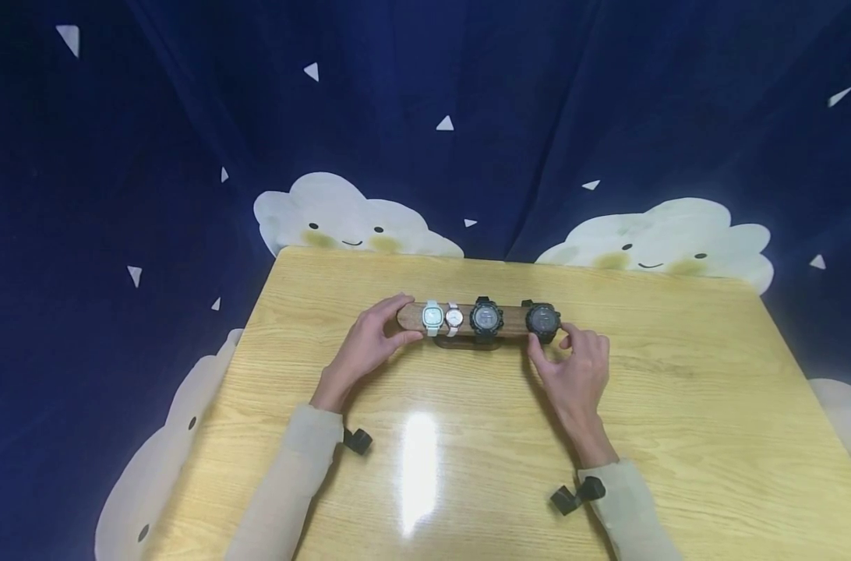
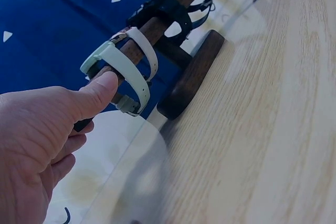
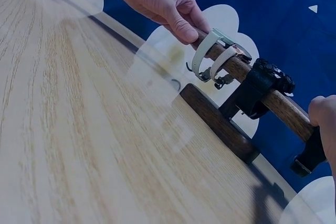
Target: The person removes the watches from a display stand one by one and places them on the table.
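Observation:
A dark wooden watch stand [image 1: 515, 320] carries several wristwatches on its horizontal bar. From the left these are a mint-green square watch [image 1: 433, 315], a small white-strapped watch [image 1: 454, 317], a chunky black watch [image 1: 485, 317] and, apart from them near the right end, another black watch [image 1: 542, 320]. My left hand [image 1: 369, 343] grips the bar's left end between thumb and fingers. At the other end, my right hand [image 1: 576, 370] pinches the right black watch, thumb at its lower edge and fingers at its right side. The straps loop around the bar in both wrist views.
The stand's oblong base [image 3: 218, 124] rests on a light wood-grain table [image 1: 678, 405]. Behind the table hangs a dark blue curtain [image 1: 425, 171] with white clouds and triangles. Small black devices [image 1: 358, 441] sit at both wrists.

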`<state>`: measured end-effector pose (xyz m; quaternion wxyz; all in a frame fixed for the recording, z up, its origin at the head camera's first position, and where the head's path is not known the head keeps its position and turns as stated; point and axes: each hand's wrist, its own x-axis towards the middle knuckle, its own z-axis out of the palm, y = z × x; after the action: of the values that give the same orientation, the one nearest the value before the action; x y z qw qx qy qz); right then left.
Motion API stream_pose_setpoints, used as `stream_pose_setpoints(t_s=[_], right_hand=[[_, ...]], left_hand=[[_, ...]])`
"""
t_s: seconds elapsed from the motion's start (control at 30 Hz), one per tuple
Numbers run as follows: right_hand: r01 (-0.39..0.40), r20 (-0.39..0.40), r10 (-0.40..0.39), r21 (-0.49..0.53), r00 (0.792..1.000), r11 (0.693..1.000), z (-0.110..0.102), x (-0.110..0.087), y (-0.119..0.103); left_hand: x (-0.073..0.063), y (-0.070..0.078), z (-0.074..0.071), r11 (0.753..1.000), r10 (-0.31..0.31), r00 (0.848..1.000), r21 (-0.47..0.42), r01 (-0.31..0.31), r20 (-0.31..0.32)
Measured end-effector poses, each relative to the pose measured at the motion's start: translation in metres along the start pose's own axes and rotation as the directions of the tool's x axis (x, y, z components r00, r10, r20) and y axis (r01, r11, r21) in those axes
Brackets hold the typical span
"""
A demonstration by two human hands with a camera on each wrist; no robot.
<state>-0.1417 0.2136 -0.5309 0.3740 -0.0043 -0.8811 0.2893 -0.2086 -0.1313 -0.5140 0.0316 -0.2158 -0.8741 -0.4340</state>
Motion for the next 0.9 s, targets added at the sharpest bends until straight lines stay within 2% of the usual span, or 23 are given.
stream_pose_setpoints(t_s=[0.67,0.9], right_hand=[[0.001,-0.045,0.000,0.016,0.999,1.000,-0.0005,0.0012,0.0032],[-0.003,-0.020,0.003,0.004,1.000,1.000,-0.0058,0.0006,0.0028]], left_hand=[[0.0008,0.0017,-0.0007,1.000,-0.003,1.000,0.004,0.003,0.003],[-0.0004,0.0017,-0.0007,1.000,-0.016,1.000,0.003,0.016,0.007]])
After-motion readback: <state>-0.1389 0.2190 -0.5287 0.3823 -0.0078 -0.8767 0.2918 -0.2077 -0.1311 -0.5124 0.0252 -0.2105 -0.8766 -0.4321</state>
